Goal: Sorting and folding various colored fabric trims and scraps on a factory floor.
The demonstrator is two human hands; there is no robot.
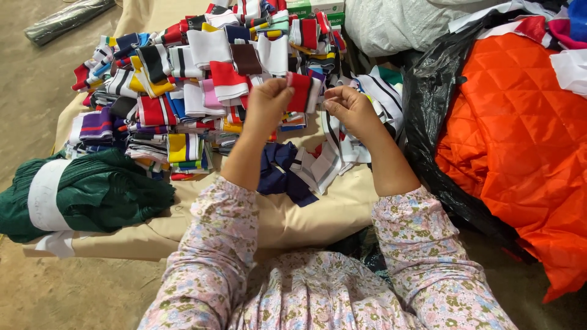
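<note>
Beige cloth (318, 220) edge near; both hands (309, 104) pinch a red rib piece (299, 91).

- Looks like a small garment workshop, floor-level setup
- Big heap of striped knit rib pieces (202, 79) across the upper middle, on a beige cloth (293, 220)
- Orange quilted fabric (526, 134) at right
- Bundled green knit (85, 192) at left

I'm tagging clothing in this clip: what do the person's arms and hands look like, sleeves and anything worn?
Both arms wear loose pale pink sleeves printed with small olive and brownish flowers, ending at mid-forearm, matching the garment below. The left hand and right hand are bare: no gloves, and no rings, watch or bracelets that I can make out.
</note>
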